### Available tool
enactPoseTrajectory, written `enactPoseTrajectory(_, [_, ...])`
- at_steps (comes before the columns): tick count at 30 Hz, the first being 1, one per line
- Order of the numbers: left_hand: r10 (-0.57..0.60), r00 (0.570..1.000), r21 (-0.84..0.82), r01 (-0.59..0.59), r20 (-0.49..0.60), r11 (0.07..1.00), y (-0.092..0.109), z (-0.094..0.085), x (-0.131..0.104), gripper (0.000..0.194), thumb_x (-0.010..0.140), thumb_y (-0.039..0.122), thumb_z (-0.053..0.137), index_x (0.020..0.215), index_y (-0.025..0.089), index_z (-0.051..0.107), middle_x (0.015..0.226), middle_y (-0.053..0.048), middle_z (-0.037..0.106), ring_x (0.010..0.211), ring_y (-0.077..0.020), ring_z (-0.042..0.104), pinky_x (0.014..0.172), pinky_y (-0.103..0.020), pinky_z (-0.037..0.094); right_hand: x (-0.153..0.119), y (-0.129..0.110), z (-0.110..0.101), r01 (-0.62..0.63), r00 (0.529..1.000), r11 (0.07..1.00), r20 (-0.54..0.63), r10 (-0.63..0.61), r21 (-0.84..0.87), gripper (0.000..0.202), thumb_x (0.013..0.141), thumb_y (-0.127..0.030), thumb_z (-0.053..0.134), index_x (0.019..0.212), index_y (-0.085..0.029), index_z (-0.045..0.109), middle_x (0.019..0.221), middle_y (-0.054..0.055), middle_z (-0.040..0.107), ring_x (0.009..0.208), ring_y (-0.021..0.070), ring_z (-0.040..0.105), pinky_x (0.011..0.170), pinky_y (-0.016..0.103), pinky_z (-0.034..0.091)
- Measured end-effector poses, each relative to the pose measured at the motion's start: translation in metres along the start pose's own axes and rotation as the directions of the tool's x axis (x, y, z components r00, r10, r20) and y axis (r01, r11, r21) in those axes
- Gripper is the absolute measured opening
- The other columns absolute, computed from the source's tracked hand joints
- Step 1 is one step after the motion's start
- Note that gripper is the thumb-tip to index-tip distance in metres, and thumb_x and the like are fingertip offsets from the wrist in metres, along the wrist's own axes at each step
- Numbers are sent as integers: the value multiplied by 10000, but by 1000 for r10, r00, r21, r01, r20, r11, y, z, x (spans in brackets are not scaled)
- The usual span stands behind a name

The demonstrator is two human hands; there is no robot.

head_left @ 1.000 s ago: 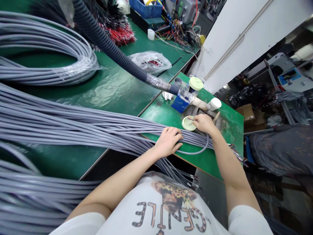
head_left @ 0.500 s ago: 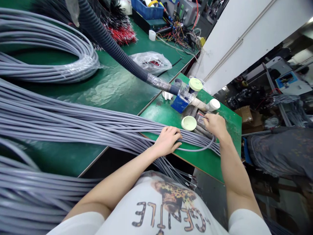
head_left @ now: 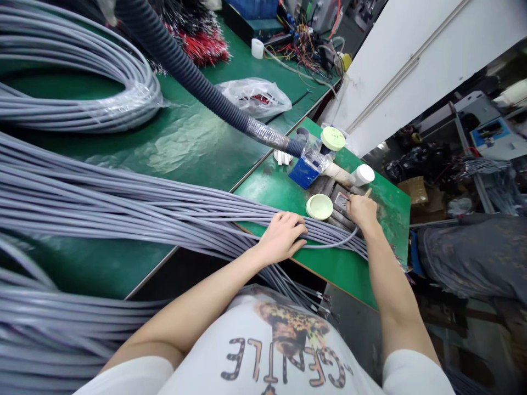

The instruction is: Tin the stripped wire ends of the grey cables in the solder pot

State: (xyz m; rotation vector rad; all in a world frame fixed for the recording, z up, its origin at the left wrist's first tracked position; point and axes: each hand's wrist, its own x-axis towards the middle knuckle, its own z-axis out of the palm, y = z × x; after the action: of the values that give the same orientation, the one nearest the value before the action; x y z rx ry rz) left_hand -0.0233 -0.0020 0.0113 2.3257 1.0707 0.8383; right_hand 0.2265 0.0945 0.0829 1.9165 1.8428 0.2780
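Right hand [head_left: 363, 210] pinching the end of a grey cable [head_left: 346, 240], right of the frame's centre.
The cable's end is over a small square plate [head_left: 341, 199], just beside a pale-green dish [head_left: 319, 208]; its length bows down and leftward to the left hand [head_left: 284, 235], which lies curled over a cable bundle [head_left: 173, 206], its grip impossible to tell; a ribbed hose [head_left: 197, 88] slants from the upper left, near a coil [head_left: 138, 107].

Green table [head_left: 181, 145] with grey cables [head_left: 123, 200], cable coil [head_left: 142, 93] and plastic bag [head_left: 259, 101]
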Motion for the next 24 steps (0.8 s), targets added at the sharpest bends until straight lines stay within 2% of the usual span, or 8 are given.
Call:
enactPoseTrajectory(11, [-4,1000,-2,4,14,1000,0,-1,0,202,871,350,569,1023,219,596,1103,-67,580,1058,-248,480,931,-429,312,7,-6,8,-3,1000,1000,6,3,12,340,915,-272,399,1007,-109,684,980,206,707,947,307,674,796,364,482])
enactPoseTrajectory(14, [2,1000,-6,-2,13,1000,0,0,0,206,876,351,562,1026,215,596,1110,-74,579,1059,-250,483,933,-430,311,5,-2,4,-11,1000,1000,-4,11,15,343,907,-278,400,1007,-118,687,974,199,708,922,303,674,774,360,478])
enactPoseTrajectory(16, [6,1000,-8,-6,12,1000,-1,0,0,210,876,352,562,1030,213,596,1114,-75,579,1062,-249,484,937,-430,311,-3,6,-2,-16,999,997,-39,19,71,335,894,-312,421,968,-141,699,944,172,715,898,292,671,752,345,472])
enactPoseTrajectory(18, [4,1000,-12,-4,11,1000,-1,0,1,214,874,357,565,1030,213,599,1119,-74,579,1070,-248,482,947,-429,309,-18,15,-9,11,994,969,-112,18,249,313,869,-352,460,838,-161,706,824,117,716,817,258,663,711,310,459])
enactPoseTrajectory(20, [-5,1000,-22,5,8,1000,-1,-1,1,219,872,365,570,1023,211,607,1122,-76,582,1073,-247,484,955,-431,309,-40,20,-13,81,982,840,-189,26,536,316,843,-382,503,667,-171,660,637,50,654,661,198,620,637,272,438])
enactPoseTrajectory(21, [-10,1000,-34,10,7,999,-1,-1,1,222,870,370,573,1018,210,614,1122,-78,585,1069,-247,489,958,-434,309,-53,21,-14,110,978,722,-204,45,683,328,833,-399,522,615,-175,623,559,21,600,577,167,576,589,259,422])
enactPoseTrajectory(23, [-30,999,-93,28,-12,995,2,-2,1,228,871,372,575,1021,208,626,1121,-80,599,1067,-246,500,967,-444,309,-82,15,-11,113,975,405,-180,131,907,317,808,-417,573,593,-184,580,508,-12,536,469,123,486,497,241,381])
enactPoseTrajectory(24, [-53,998,-150,47,-36,988,4,-2,1,228,876,367,571,1030,209,631,1117,-79,610,1071,-244,505,972,-448,311,-96,10,-9,89,978,245,-132,164,965,290,796,-411,597,612,-187,580,508,-19,529,435,109,454,455,235,351])
